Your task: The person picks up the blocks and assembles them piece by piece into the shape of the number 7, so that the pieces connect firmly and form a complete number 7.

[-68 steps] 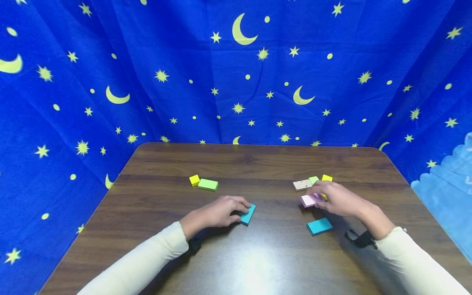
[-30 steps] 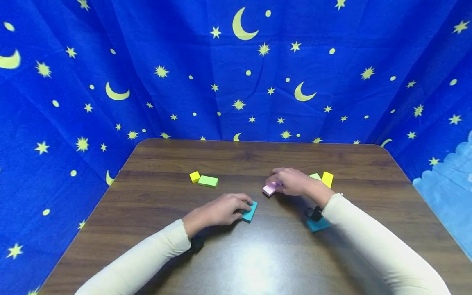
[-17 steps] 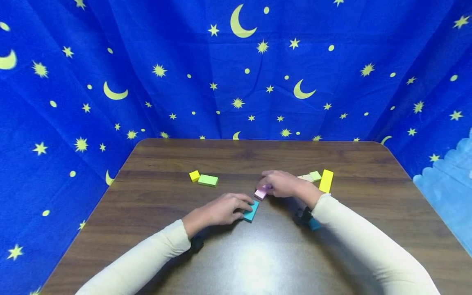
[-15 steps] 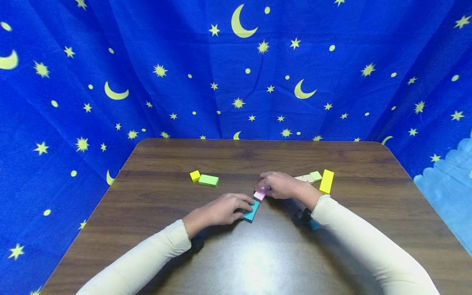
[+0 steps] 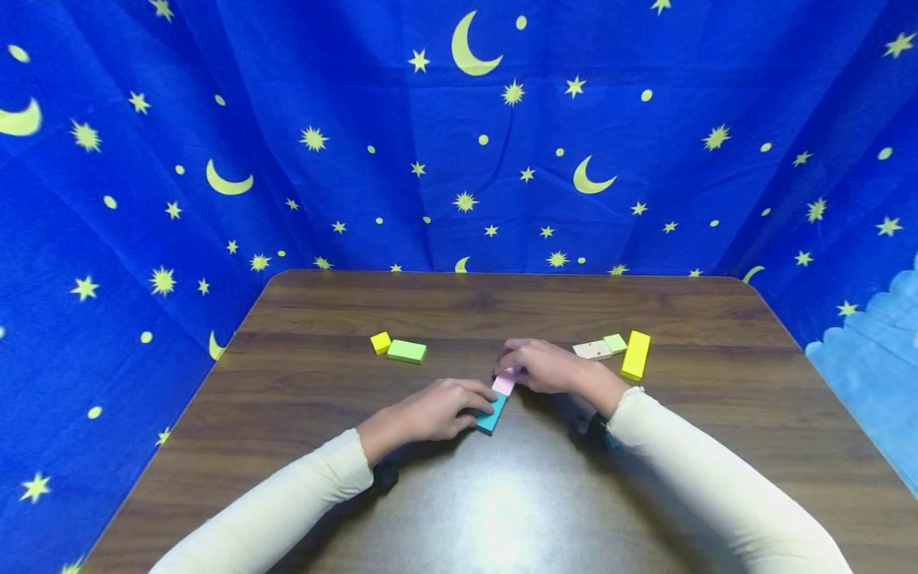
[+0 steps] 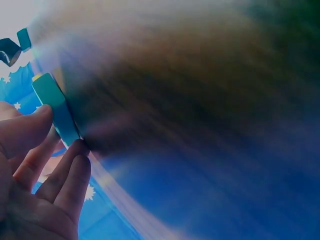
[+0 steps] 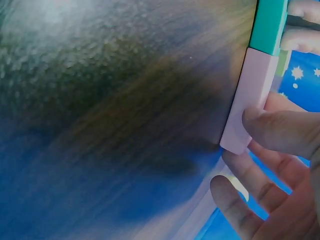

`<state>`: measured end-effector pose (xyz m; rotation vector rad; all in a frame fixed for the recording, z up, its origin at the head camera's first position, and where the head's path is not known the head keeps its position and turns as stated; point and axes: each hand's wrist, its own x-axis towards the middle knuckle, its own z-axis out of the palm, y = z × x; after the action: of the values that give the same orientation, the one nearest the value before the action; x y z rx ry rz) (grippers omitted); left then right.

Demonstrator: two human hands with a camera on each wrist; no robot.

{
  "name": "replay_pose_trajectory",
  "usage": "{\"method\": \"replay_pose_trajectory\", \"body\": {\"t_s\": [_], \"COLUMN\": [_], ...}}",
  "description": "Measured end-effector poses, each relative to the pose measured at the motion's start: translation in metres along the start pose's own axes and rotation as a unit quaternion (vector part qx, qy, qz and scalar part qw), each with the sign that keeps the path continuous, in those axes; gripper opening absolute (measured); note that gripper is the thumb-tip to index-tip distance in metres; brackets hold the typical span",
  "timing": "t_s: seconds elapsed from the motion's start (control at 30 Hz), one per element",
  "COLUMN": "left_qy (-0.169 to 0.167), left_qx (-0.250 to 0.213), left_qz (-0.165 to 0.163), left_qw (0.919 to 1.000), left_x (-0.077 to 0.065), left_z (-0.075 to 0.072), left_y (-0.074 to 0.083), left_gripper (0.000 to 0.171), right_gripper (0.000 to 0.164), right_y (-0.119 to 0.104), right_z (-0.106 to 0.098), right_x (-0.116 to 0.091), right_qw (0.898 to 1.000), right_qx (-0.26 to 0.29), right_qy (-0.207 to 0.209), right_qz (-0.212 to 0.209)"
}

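Observation:
In the middle of the table, my left hand [image 5: 446, 408] grips a flat teal block [image 5: 491, 414] between thumb and fingers. The left wrist view shows the thumb on one side of that teal block [image 6: 56, 107] and fingertips at its end. My right hand [image 5: 548, 367] pinches a pale pink block [image 5: 505, 383] just beyond it. End to end, the pink block [image 7: 250, 95] meets the teal block [image 7: 268, 27] in the right wrist view, the two forming one slanting line. Fingers cover the pink block's far end in the head view.
A small yellow block [image 5: 381, 343] and a light green block [image 5: 407, 351] lie at the left. Toward the right are a speckled beige block [image 5: 592, 350], a small pale green block [image 5: 614, 344] and a long yellow block [image 5: 635, 355]. Another teal block [image 5: 612, 441] is mostly hidden under the right forearm.
My right hand has carried the pink block leftward from the right-hand group to the teal block's far end, closing the gap. My left hand stays on the teal block, which has shifted slightly right.

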<state>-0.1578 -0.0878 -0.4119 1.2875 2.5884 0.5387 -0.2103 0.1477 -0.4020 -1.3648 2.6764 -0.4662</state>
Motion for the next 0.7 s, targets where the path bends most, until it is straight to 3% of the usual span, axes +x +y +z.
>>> {"method": "replay_pose_trajectory", "body": {"t_s": [0.23,0.6,0.7], "left_qy": [-0.012,0.019,0.007], "left_qx": [-0.006,0.027,0.021], "left_qz": [-0.010,-0.003,-0.013], "left_qw": [0.9999,0.9994,0.9997], "left_x": [0.000,0.006,0.012], "left_z": [-0.001,-0.006,-0.009], "left_y": [0.001,-0.001,-0.001], "left_gripper": [0.030,0.035,0.040], "right_gripper": [0.022,0.035,0.037], "right_y": [0.002,0.004,0.006], "right_z": [0.002,-0.002,-0.003], "right_x": [-0.002,-0.005,-0.007], "right_qw": [1.000,1.000,1.000], "right_qx": [0.007,0.000,0.002], "right_qy": [0.005,0.013,0.011], "right_qz": [-0.002,0.017,0.026]}}
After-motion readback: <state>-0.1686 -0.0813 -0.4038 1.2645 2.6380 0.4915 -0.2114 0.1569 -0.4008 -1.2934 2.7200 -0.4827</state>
